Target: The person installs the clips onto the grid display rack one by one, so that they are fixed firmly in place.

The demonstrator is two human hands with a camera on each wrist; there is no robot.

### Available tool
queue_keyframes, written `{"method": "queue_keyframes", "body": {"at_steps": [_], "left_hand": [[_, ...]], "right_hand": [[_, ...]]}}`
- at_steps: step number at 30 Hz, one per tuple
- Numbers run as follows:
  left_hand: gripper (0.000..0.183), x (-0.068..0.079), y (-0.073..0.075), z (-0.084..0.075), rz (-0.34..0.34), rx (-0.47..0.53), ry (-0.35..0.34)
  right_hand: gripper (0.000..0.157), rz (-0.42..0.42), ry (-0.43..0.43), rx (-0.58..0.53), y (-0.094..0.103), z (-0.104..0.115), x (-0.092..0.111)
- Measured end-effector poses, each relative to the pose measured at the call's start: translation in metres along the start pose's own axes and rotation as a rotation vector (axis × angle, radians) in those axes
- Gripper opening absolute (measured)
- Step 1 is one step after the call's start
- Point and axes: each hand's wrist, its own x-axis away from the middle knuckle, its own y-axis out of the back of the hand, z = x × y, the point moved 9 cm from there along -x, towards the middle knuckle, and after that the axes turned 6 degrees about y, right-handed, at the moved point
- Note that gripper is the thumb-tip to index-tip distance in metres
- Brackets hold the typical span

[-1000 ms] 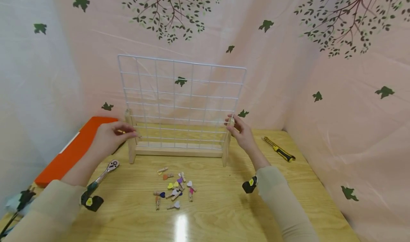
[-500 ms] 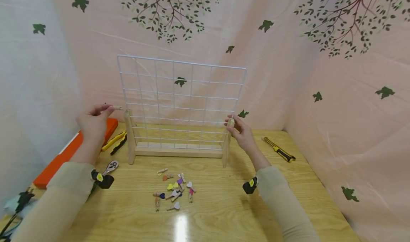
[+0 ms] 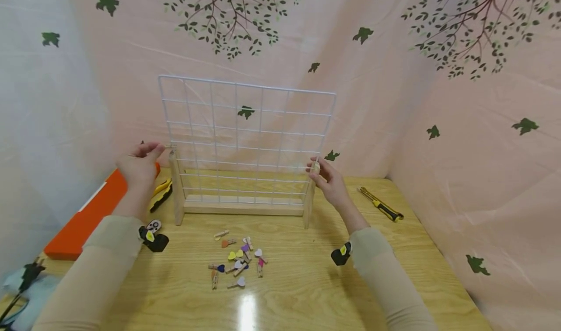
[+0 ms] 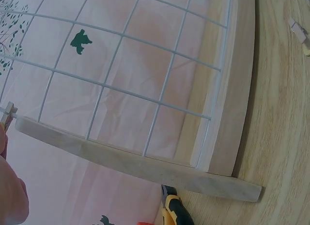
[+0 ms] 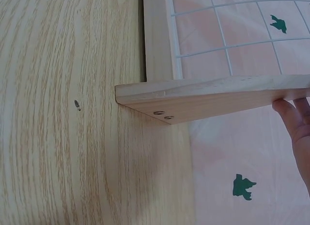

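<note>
A white wire grid (image 3: 247, 121) stands upright in a wooden stand (image 3: 243, 208) with a post at each side. My left hand (image 3: 139, 164) pinches a small wooden clothespin (image 4: 8, 113) at the grid's left edge, just above the left post (image 4: 97, 150). In the left wrist view the clothespin's tip meets the grid wire, while most of the hand is cut off. My right hand (image 3: 329, 177) grips the top of the right post (image 5: 208, 97), thumb and fingers on either side.
Several small clothespins with coloured hearts (image 3: 238, 263) lie on the table (image 3: 289, 292) before the stand. An orange box (image 3: 83, 224), yellow-black pliers (image 3: 161, 194) and a partly hidden ratchet (image 3: 154, 225) are at left. A yellow-black utility knife (image 3: 381, 204) lies at right.
My left hand went from in front of the left post out to its left and up, then inward, bringing the clothespin to the grid's edge. The right hand has stayed put.
</note>
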Motion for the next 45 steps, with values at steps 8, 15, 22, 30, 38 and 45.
{"method": "queue_keyframes", "body": {"at_steps": [8, 15, 22, 30, 38, 45], "left_hand": [[0.042, 0.006, 0.002, -0.006, -0.005, -0.139, -0.139], [0.036, 0.055, -0.013, -0.029, 0.103, -0.306, -0.531], [0.042, 0.101, -0.053, 0.018, 0.499, -0.568, -0.651], [0.033, 0.136, -0.084, 0.094, 0.926, -0.725, -0.693], [0.013, 0.145, -0.092, 0.133, 1.162, -0.801, -0.641], [0.012, 0.144, -0.093, 0.138, 1.177, -0.827, -0.610]], "right_hand": [[0.041, 0.001, 0.001, 0.015, 0.000, -0.002, 0.002], [0.042, 0.001, -0.003, 0.012, 0.002, -0.002, 0.003], [0.041, 0.001, -0.002, 0.030, 0.003, -0.001, 0.002], [0.042, -0.003, -0.007, 0.017, 0.005, -0.003, 0.002], [0.042, 0.007, -0.006, 0.005, 0.002, -0.004, 0.003], [0.042, 0.009, 0.006, 0.006, 0.001, -0.002, 0.000]]}}
